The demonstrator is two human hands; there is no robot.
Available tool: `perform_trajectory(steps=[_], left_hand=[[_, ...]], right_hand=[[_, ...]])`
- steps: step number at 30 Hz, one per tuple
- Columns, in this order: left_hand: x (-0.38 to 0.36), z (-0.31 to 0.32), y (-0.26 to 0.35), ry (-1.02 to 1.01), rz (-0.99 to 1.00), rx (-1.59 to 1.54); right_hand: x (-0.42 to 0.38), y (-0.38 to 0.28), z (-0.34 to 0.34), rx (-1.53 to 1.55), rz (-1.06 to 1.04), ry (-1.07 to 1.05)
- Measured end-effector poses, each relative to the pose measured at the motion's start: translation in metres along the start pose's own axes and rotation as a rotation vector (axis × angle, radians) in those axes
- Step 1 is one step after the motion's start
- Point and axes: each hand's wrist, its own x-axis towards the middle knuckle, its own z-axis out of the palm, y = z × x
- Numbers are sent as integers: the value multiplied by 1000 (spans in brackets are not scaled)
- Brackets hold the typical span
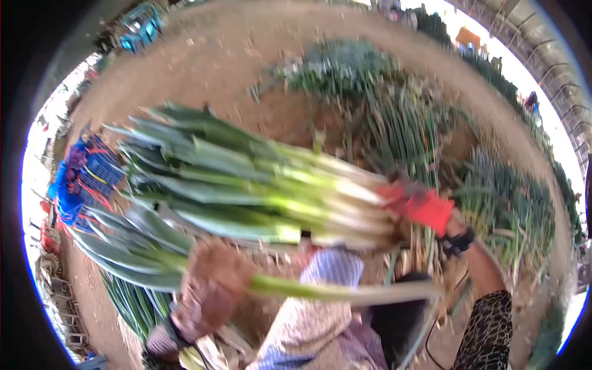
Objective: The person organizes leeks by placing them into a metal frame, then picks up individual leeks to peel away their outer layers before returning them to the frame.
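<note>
A thick pile of large green onions (246, 179) lies across the middle, leaves to the left and white ends to the right. My right hand (416, 203), in a red glove with a dark wristband, is closed over the white ends, somewhat blurred. Below the pile, my left hand (216, 290), in a brownish stained glove, is wrapped round a single green onion (333, 291). Its pale stem stretches right across my lap, and leaves (132, 253) fan out left of that hand.
More green onions (407, 123) lie on the dirt floor (203, 61) ahead, with further heaps (505, 203) at right. At left stands a blue basket (98, 172) with coloured strings. A turquoise object (142, 28) sits far back left. Dark green leaves (132, 302) lie at lower left.
</note>
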Motion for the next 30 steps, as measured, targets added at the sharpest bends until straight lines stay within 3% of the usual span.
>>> perform_trajectory(steps=[1,2,3,6,10,13,14,18,22,25,28,30], left_hand=[[-11,-13,5,-66,19,-55],[-3,-42,-6,-55,22,-45],[29,33,6,86,-31,64],[37,29,7,56,26,82],[65,51,7,33,60,83],[84,84,3,5,64,46],[91,99,0,-27,65,42],[107,158,0,-185,66,70],[111,184,15,-196,55,31],[111,197,21,-193,70,15],[107,215,30,-298,71,-7],[104,220,35,-388,49,-128]], right_hand=[[-23,3,12,40,78,12],[-42,-33,29,-324,0,-10],[-14,3,-7,-797,-215,-3],[-50,61,-2,-810,-395,27],[-52,94,1,-654,-112,277],[-40,122,-6,-415,-46,305],[-36,130,-13,-527,-64,286],[-30,173,-32,-307,-12,182],[-20,197,-33,-552,-36,191],[-18,186,-27,-1077,-215,178],[-14,197,-28,-1196,-378,143],[-13,217,-36,-1122,-211,150]])
